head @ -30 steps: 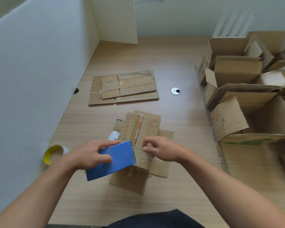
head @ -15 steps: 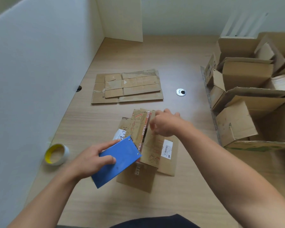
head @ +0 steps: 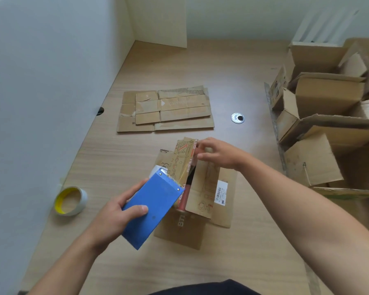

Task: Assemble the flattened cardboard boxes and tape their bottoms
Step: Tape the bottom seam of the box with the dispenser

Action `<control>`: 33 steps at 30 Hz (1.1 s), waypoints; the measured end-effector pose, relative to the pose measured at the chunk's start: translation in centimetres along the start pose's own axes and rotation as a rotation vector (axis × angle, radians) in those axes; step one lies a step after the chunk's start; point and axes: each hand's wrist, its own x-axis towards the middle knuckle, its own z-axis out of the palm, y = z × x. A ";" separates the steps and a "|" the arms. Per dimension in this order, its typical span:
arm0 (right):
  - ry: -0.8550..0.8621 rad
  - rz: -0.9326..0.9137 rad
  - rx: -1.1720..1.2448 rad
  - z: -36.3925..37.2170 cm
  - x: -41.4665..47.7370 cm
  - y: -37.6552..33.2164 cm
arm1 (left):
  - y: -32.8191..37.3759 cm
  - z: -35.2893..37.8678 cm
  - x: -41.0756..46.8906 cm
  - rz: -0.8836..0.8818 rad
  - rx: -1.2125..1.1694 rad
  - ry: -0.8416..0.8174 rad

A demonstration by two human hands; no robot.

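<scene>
The printed cardboard box (head: 202,188) lies mid-frame, flaps half-raised, blue dispenser (head: 158,201) at its left, flattened boxes (head: 164,109) above, tape roll (head: 70,201) lower left.

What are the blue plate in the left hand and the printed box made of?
Blue plate: smooth matte sheet, painted metal or plastic, unclear which; two shiny rivets at its far corners. Box: brown cardboard, matte, printed, creased at folds.

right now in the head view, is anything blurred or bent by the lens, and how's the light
Head view: the wide lens bows the white partition; the right hand at the cardboard box looks slightly soft, the left hand and blue tape dispenser crisp; light is soft, with a thin shadow under the flattened cardboard and a glint on the metal grommet.
</scene>
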 end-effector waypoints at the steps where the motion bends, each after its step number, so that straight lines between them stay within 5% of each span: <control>1: 0.048 0.005 0.078 0.2 -0.4 0.4 | -0.5 0.7 -0.1 0.005 -0.038 0.010; 4: 0.140 0.098 0.237 1.0 -1.8 1.0 | -1.9 2.6 0.2 0.021 -0.138 0.036; 8: 0.320 0.192 0.095 2.0 -3.4 1.7 | -2.5 3.5 0.9 0.097 -0.072 0.078; 15: 0.591 0.346 0.173 3.8 -5.8 1.9 | 0.5 3.1 2.3 0.230 0.450 0.080; 20: 0.444 0.432 0.529 4.8 -7.2 1.3 | 2.8 1.1 4.7 0.256 0.920 0.099; 24: 0.324 0.410 0.598 5.9 -8.2 0.5 | 4.9 -0.2 5.1 0.251 1.076 0.062; 29: 0.583 0.175 0.064 5.5 -9.5 -1.1 | 7.3 -1.6 3.2 0.299 1.099 0.076; 33: 0.540 0.095 0.494 7.0 -10.2 -1.5 | 8.6 -1.9 1.1 0.317 1.034 0.045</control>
